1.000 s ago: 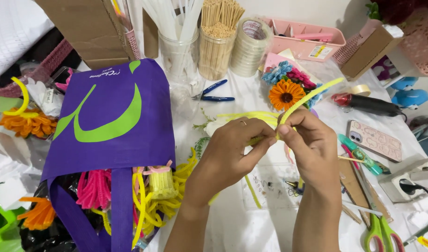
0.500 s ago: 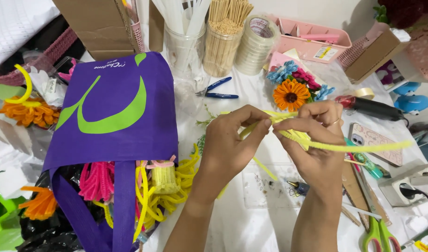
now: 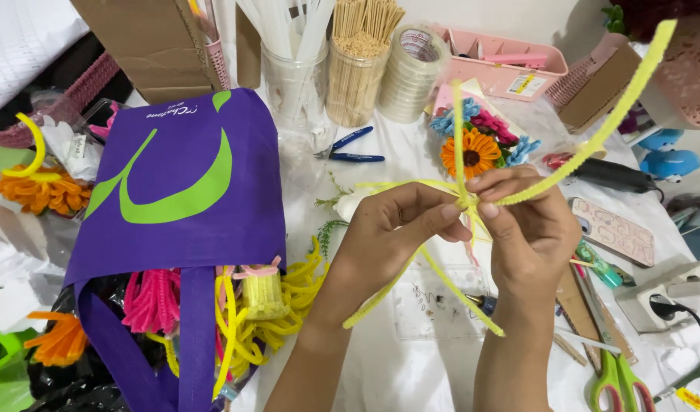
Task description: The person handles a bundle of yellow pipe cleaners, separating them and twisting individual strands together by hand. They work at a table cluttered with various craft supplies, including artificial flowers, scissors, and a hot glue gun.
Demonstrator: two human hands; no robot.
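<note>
My left hand [image 3: 400,229] and my right hand [image 3: 529,229] meet above the table and pinch a bundle of yellow pipe cleaners [image 3: 594,137] at its crossing point. The fuzzy stems fan out from the pinch: one long end rises to the upper right, one stands straight up, others hang down toward the table. Both hands grip the same twisted middle with thumb and fingers.
A purple bag [image 3: 174,191] with pink and yellow pipe cleaners spilling out lies at left. Behind are a jar of wooden sticks [image 3: 358,69], tape rolls [image 3: 411,72], blue pliers [image 3: 350,149], a pipe-cleaner flower bunch [image 3: 476,141] and a pink tray [image 3: 503,69]. Green scissors [image 3: 617,378] lie at bottom right.
The long yellow end that lay out to the right has swung up to the upper right. Another end now stands straight up, and the pinch point has shifted slightly.
</note>
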